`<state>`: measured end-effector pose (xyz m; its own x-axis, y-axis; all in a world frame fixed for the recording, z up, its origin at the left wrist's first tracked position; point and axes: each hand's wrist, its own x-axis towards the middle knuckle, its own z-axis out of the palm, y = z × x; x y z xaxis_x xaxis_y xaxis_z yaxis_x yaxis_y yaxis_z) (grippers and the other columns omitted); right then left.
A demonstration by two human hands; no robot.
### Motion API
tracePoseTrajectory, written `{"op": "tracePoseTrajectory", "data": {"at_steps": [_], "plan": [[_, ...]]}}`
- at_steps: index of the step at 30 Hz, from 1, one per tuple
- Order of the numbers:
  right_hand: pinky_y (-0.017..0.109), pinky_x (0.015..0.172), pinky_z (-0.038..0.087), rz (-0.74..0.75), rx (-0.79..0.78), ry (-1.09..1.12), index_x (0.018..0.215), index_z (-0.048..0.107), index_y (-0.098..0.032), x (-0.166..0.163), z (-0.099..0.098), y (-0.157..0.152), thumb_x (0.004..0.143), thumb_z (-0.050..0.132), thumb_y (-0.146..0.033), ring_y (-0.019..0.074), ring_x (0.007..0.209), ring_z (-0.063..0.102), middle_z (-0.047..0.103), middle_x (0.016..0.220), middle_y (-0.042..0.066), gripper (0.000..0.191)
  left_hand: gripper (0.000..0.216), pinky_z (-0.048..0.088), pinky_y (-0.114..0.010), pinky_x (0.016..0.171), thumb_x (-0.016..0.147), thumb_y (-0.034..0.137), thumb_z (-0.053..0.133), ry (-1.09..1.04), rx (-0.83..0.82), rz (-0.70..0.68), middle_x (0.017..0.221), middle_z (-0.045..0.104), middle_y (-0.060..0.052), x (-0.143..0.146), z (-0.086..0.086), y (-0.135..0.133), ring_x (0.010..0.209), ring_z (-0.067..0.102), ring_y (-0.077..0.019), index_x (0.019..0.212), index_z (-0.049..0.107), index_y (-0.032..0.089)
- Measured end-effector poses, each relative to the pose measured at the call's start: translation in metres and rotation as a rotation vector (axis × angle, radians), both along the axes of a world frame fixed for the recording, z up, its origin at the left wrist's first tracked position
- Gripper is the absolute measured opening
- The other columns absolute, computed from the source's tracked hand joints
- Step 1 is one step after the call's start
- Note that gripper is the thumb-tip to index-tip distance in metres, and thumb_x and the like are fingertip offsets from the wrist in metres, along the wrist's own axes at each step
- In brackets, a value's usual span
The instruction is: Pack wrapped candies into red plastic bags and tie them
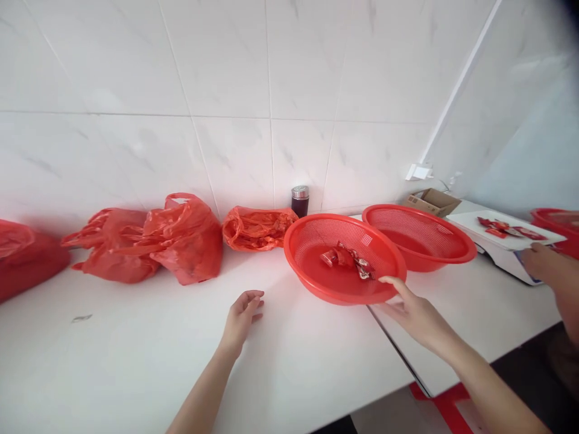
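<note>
My right hand (411,310) grips the near right rim of a red plastic basket (307,274), thumb over the edge and fingers underneath. The basket looks slightly tilted. Several small wrapped packets (346,259), red and silvery, lie on its bottom. To the left of the basket, my left hand (244,316) hovers over the white table (149,355), fingers loosely curled and apart, holding nothing. A second red basket (420,241) stands just behind the first, to its right.
Red plastic bags (185,241) line the wall at left, beside a bag-lined bundle (260,229) and a dark jar (300,202). At right are a cardboard box (432,202), a white scale (502,241) bearing packets, and another person's hand (545,262). A gap (398,349) divides the tables.
</note>
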<state>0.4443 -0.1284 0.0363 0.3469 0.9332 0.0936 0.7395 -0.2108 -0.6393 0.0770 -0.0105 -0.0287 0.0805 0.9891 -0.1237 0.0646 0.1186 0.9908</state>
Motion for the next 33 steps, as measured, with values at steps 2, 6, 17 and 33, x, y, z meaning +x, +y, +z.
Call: {"op": "tracePoseTrajectory", "data": {"at_steps": [2,6,17,33], "plan": [[0.036,0.067,0.053,0.066,-0.193,-0.149,0.142,0.045,-0.031,0.004,0.029,-0.003,0.081,0.06,-0.055,0.0255,0.071,0.07,0.072,0.08,0.003,0.067,0.033,0.054,-0.037,0.084,0.08,0.048,0.059,0.039,0.063,0.017,0.115,0.066,-0.01,0.001,-0.003,0.012,0.107,0.063,-0.0265,0.098,0.066,0.021],[0.031,0.066,0.052,0.22,-0.14,-0.294,0.139,0.049,-0.041,-0.032,0.104,0.025,0.087,0.054,-0.058,0.0227,0.08,0.07,0.074,0.089,0.0,0.055,0.026,0.048,-0.038,0.089,0.082,0.04,0.054,0.136,0.168,0.073,0.108,0.067,-0.007,0.001,-0.012,0.029,0.102,0.062,-0.0246,0.097,0.065,0.022],[0.041,0.095,0.05,0.634,-0.144,-0.716,0.116,0.063,-0.02,-0.196,0.08,0.282,0.096,0.057,-0.028,0.0226,0.114,0.059,0.06,0.127,0.009,0.023,0.032,0.047,-0.033,0.075,0.087,0.044,0.047,0.225,0.231,0.023,0.101,0.067,-0.009,-0.011,-0.024,0.024,0.086,0.063,-0.0225,0.102,0.061,0.019],[0.042,0.088,0.054,0.583,-0.071,-0.597,0.124,0.058,-0.017,-0.158,0.089,0.34,0.096,0.057,-0.034,0.0211,0.104,0.062,0.06,0.124,0.009,0.033,0.026,0.046,-0.03,0.069,0.088,0.039,0.046,0.198,0.224,-0.014,0.094,0.065,-0.005,-0.008,-0.019,0.022,0.076,0.059,-0.0185,0.1,0.062,0.022]]}}
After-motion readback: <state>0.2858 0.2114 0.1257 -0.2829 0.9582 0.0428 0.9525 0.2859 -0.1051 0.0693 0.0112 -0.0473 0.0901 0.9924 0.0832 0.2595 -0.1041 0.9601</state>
